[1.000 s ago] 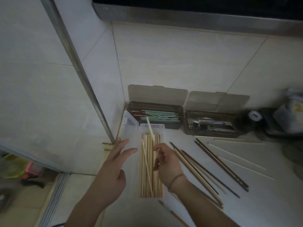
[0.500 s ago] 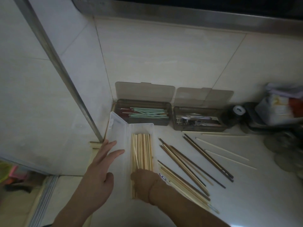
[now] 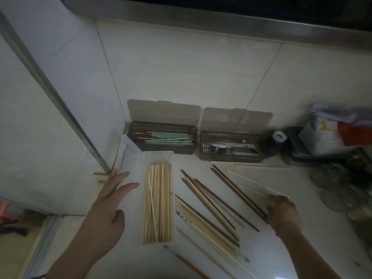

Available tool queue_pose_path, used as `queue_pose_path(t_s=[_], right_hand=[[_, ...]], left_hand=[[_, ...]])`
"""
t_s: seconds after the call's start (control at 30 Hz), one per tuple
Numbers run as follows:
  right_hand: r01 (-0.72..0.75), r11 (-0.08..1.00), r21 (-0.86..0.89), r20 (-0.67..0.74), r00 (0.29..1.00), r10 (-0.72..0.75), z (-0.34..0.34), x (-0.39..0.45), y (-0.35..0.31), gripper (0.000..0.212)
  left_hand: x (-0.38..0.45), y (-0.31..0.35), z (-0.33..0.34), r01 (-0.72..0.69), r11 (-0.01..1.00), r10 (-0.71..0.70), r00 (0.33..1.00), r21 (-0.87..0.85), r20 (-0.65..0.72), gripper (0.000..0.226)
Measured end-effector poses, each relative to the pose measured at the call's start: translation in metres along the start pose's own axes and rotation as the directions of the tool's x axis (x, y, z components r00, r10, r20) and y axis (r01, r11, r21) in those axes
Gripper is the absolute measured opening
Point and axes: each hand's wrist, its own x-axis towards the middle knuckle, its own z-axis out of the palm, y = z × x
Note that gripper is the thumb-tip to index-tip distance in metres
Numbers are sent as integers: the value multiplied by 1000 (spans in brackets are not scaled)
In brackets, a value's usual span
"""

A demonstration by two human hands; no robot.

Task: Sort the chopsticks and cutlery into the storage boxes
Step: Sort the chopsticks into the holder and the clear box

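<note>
Those pale chopsticks [image 3: 255,184] lying loose on the tabletop [image 3: 281,248] at the right look light, stiff and slick (roll-prone), so your right hand [image 3: 282,211], fingers curled at their near ends, should pinch mid-length, while your left hand [image 3: 109,202] rests flat and spread beside the clear box [image 3: 158,158].

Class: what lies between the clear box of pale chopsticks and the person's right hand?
Loose brown and pale chopsticks on the counter, between clear box and right hand; head view.

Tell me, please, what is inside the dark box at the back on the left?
The dark left box holds mint-green chopsticks lying across some reddish ones. What lies under them cannot be seen, and the box's dim left end is unclear.
</note>
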Motion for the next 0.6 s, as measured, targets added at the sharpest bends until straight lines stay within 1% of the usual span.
queue_pose_path(t_s=[0.07,0.17,0.23,0.3,0.4,0.47,0.53,0.57,0.6], right_hand=[[21,999,-50,23,1000,-20,8,-1,10,29],[-3,1000,10,-39,999,3,12,0,12,26],[-4,998,61,-77,997,9,12,5,9,29],[-13,996,86,-64,998,19,10,9,6,30],[-29,999,32,-46,998,31,7,12,3,22],[-49,998,-51,-39,998,47,5,12,2,18],[-62,987,-150,-43,998,56,0,11,-4,20],[-67,984,-163,-68,996,56,-4,10,-9,22],[-69,990,-121,-104,993,56,-10,9,-16,22]], left_hand=[[0,2,1,13,1000,-13,1000,5,-12,83],[1,6,2,43,999,-43,999,15,-18,79],[2,8,2,69,997,-68,998,30,-9,75],[3,11,2,91,995,-91,996,37,-7,71],[3,17,1,133,990,-133,991,40,-8,68],[3,21,0,150,988,-150,989,43,-4,68],[4,21,0,151,988,-151,989,38,0,69],[3,21,0,147,988,-147,989,38,1,70],[3,20,-1,144,989,-144,990,37,1,70]])
